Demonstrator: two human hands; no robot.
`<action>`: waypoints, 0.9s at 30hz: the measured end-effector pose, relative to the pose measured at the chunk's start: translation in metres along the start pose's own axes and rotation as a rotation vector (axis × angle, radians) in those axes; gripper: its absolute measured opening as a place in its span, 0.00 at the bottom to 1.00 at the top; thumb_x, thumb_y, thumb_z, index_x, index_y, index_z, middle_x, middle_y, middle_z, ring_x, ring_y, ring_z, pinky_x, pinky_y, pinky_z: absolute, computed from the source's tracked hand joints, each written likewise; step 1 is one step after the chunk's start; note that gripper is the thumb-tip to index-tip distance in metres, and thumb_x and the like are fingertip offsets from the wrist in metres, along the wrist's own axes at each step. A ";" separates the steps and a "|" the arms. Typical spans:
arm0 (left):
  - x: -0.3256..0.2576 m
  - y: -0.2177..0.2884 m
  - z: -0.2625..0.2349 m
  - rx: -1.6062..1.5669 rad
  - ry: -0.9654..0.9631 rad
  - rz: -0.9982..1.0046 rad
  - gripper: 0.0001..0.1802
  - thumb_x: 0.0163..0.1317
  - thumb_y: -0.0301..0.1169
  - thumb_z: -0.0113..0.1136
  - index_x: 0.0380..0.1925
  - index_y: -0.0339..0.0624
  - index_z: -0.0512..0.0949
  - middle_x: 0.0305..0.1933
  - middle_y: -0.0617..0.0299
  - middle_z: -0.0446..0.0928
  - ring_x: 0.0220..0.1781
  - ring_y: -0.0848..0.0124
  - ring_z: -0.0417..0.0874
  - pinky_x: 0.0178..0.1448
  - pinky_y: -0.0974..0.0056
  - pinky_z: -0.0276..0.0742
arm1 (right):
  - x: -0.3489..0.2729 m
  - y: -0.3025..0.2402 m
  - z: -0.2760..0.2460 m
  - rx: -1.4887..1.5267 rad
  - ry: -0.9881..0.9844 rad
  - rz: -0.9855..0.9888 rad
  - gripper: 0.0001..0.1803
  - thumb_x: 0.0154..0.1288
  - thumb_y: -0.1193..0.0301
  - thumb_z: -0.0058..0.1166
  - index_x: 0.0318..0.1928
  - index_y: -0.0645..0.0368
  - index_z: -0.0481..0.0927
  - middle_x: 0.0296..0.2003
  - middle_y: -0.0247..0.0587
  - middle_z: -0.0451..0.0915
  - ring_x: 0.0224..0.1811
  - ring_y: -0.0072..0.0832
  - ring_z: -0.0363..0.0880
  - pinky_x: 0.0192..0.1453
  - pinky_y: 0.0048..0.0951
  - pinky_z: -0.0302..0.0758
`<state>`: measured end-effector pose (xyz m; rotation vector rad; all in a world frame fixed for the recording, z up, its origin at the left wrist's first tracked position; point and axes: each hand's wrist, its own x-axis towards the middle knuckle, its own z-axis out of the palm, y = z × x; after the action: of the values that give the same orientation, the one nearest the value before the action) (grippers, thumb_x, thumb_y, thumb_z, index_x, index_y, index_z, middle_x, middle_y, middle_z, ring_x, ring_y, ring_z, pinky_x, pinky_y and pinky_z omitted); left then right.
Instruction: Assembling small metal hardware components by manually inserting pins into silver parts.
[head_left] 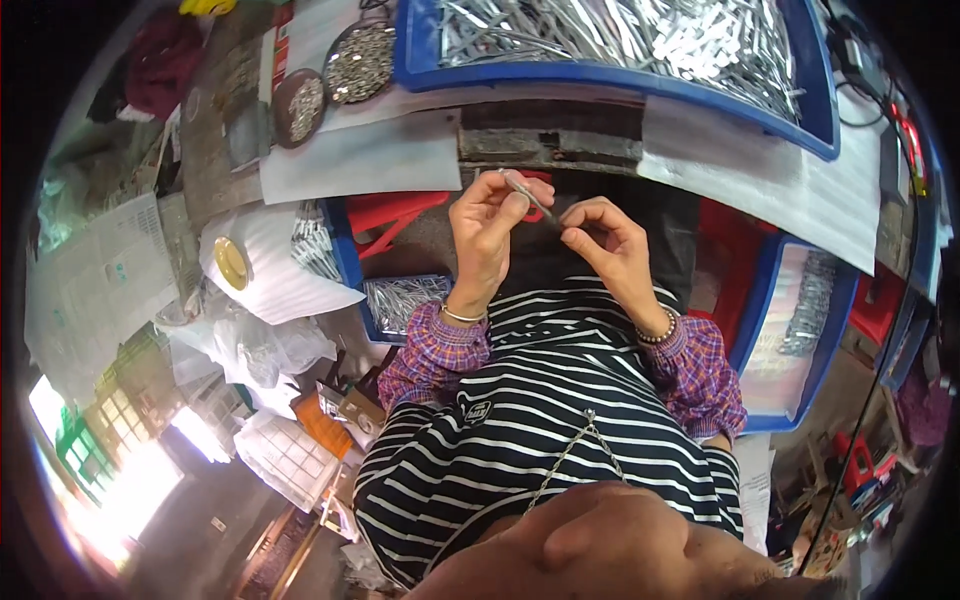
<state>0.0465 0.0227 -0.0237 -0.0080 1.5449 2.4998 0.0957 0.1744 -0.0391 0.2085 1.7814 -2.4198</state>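
A thin, silvery metal strip (527,192) slants between my two hands, above the gap in front of the bench. My left hand (482,238) pinches its upper end between thumb and fingers. At the lower end, the thumb and forefinger of my right hand (618,252) close on the strip's tip. Ahead lies a large blue tray (600,75) heaped with similar long metal pieces (620,35). Two dark round dishes hold small metal parts: the bigger dish (362,62) and a smaller one (300,108) to its left.
White sheets (370,155) cover parts of the wooden bench edge (550,140). Blue trays of metal pieces stand low at my left (405,305) and right (800,330). Red stools (395,215) show beneath. A yellow round dish (231,263) sits at the left.
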 end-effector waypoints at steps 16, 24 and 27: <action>-0.005 0.027 -0.058 0.132 0.203 0.078 0.07 0.59 0.20 0.56 0.39 0.33 0.75 0.32 0.59 0.78 0.28 0.79 0.73 0.33 0.76 0.69 | 0.090 -0.091 0.039 -0.963 -0.181 -0.747 0.09 0.49 0.80 0.57 0.34 0.60 0.79 0.34 0.40 0.77 0.34 0.38 0.76 0.37 0.32 0.73; -0.007 0.027 -0.075 0.098 0.303 0.115 0.06 0.59 0.18 0.54 0.37 0.32 0.74 0.33 0.59 0.78 0.30 0.80 0.74 0.33 0.76 0.70 | 0.167 -0.090 0.108 -1.266 -0.299 -1.070 0.01 0.48 0.77 0.56 0.25 0.58 0.79 0.31 0.34 0.75 0.32 0.33 0.72 0.36 0.31 0.72; -0.007 0.029 -0.083 0.086 0.354 0.127 0.06 0.60 0.18 0.54 0.37 0.33 0.74 0.32 0.60 0.78 0.30 0.80 0.75 0.33 0.75 0.70 | 0.172 -0.092 0.143 -1.366 -0.390 -1.096 0.03 0.48 0.76 0.56 0.27 0.58 0.81 0.30 0.33 0.73 0.35 0.32 0.71 0.39 0.32 0.70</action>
<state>0.0403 -0.0645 -0.0343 -0.3696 1.8373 2.6355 -0.0952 0.0613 0.0570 -1.4973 3.1391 -0.6941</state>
